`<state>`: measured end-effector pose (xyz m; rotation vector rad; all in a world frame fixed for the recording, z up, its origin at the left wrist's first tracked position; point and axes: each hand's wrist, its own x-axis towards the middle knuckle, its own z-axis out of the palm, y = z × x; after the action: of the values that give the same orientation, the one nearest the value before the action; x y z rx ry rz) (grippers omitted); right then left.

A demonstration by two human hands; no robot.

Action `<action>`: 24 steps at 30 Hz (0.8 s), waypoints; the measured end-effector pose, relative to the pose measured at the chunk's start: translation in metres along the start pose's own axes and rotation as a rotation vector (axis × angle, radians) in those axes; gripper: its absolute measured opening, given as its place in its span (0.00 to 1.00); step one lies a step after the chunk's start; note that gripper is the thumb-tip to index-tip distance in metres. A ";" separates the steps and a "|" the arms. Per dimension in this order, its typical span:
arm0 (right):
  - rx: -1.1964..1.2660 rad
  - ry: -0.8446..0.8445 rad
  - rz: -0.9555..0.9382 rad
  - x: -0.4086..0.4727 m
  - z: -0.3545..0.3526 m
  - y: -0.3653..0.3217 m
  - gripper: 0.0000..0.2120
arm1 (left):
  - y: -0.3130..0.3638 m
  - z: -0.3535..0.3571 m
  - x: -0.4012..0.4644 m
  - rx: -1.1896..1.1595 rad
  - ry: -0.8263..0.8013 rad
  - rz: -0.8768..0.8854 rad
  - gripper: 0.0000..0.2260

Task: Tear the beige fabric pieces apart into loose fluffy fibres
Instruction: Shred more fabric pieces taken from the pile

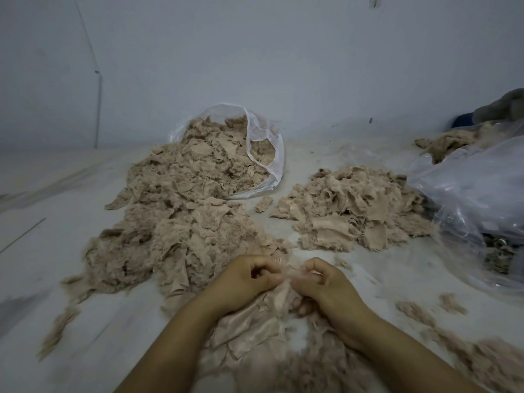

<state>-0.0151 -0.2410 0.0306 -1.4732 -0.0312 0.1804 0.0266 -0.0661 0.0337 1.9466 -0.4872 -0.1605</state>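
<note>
hands: 2 (249, 276) (320, 282) | fabric heaps: 2 (181, 211) (357, 208) | plastic bags: 2 (272, 154) (476, 188)

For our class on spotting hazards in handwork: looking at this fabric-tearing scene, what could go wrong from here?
1. Torn fluff already lies scattered on the floor beside the right hand; more pulling may spread it further.
2. The piece gripped by the left hand sits close to the big pile, so torn and untorn fabric could get mixed.
3. The open bag lies tipped, and more pieces may spill out.
</note>
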 end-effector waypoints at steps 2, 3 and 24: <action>-0.064 -0.025 -0.016 -0.001 0.001 0.003 0.08 | 0.000 0.004 0.000 -0.037 0.031 0.024 0.05; -0.092 -0.035 -0.031 -0.002 0.002 0.003 0.07 | 0.002 0.006 0.000 -0.053 0.037 0.038 0.06; 0.048 0.167 -0.200 0.005 -0.006 0.002 0.13 | 0.002 0.006 -0.006 0.061 -0.253 0.039 0.14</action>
<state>-0.0096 -0.2463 0.0272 -1.4228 -0.0384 -0.1035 0.0186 -0.0700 0.0324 1.9851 -0.7030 -0.3735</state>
